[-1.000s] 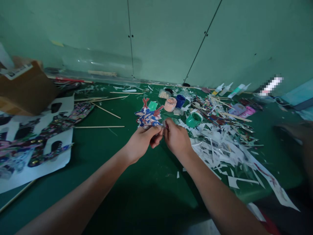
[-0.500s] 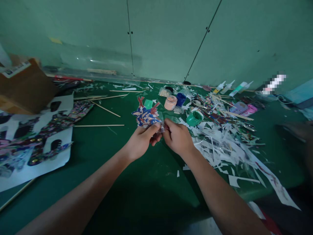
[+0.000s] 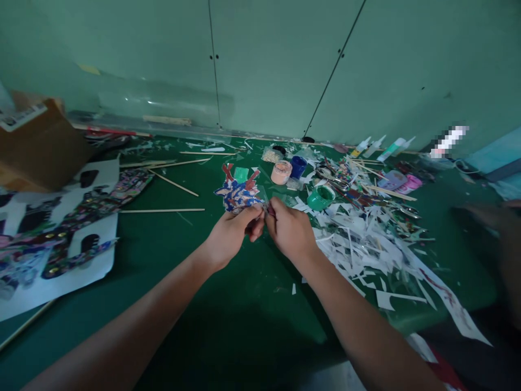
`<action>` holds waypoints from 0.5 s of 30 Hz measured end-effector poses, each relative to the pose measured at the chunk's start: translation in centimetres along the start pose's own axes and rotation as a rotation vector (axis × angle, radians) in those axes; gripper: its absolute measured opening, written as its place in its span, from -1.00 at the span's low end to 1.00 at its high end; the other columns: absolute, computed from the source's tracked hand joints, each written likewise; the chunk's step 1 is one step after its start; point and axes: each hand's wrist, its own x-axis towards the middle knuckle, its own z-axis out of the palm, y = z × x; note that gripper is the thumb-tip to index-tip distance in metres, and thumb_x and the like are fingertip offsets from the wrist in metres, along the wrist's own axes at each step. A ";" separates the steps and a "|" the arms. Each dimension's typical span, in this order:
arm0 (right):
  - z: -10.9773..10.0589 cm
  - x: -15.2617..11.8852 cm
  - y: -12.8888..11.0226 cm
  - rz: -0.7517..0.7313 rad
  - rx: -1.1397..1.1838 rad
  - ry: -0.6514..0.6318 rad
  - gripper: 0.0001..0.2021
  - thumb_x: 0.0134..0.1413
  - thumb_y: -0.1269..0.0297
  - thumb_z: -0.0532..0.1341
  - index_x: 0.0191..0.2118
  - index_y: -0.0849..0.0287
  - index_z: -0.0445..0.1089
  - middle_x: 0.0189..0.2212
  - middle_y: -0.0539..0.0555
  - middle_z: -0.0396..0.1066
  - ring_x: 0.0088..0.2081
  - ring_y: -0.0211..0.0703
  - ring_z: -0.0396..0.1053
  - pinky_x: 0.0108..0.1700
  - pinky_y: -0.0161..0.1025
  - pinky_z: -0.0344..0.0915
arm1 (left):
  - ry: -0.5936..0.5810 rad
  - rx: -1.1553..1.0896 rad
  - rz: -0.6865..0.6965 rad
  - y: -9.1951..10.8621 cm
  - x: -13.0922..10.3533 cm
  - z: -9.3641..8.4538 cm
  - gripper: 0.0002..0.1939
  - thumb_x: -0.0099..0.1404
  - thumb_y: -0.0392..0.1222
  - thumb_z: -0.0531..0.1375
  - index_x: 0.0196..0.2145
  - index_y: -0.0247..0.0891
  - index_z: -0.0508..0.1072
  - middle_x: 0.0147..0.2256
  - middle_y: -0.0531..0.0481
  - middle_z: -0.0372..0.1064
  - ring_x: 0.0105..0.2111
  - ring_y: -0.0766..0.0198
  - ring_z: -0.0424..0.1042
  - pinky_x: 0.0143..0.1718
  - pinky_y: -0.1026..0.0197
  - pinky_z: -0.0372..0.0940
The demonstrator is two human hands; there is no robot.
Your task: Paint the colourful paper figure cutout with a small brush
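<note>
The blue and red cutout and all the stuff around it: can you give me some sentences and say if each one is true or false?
1. The left grip holds the blue and red cutout. True.
2. The two hands are far apart. False: the right grip is close beside the left one.
3. The green pot has its lid on. False: the green pot is open.
4. The peach pot stands beside the dark blue pot. True.
5. The cardboard box is on the picture's right side. False: the cardboard box is on the left.
</note>
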 end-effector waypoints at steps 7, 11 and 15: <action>0.0 0.1 -0.3 0.098 -0.017 -0.024 -0.79 0.20 0.28 -0.04 -0.25 0.19 0.30 -0.57 0.08 0.40 -0.60 -0.15 0.30 -0.53 -0.28 -0.09 | -0.011 -0.066 0.008 -0.5 -0.1 0.1 -0.71 0.31 -0.12 0.05 -0.55 -0.23 0.29 -0.62 0.10 0.19 -0.55 0.34 0.18 -0.42 0.23 0.15; -0.2 0.2 0.4 0.094 0.042 -0.001 -0.79 0.18 0.30 -0.05 -0.26 0.19 0.30 -0.56 0.09 0.41 -0.58 -0.16 0.31 -0.52 -0.28 -0.07 | -0.045 -0.047 0.044 -0.7 -0.3 0.7 -0.73 0.31 -0.11 0.05 -0.52 -0.23 0.30 -0.62 0.10 0.19 -0.56 0.34 0.19 -0.44 0.22 0.15; -0.3 0.1 0.8 -0.013 0.096 -0.005 -0.80 0.14 0.30 -0.05 -0.33 0.18 0.30 -0.60 0.06 0.36 -0.59 -0.18 0.27 -0.51 -0.29 -0.05 | 0.005 -0.020 0.060 -0.8 -0.3 0.7 -0.71 0.31 -0.15 0.04 -0.56 -0.22 0.26 -0.64 0.11 0.17 -0.60 0.36 0.17 -0.48 0.23 0.13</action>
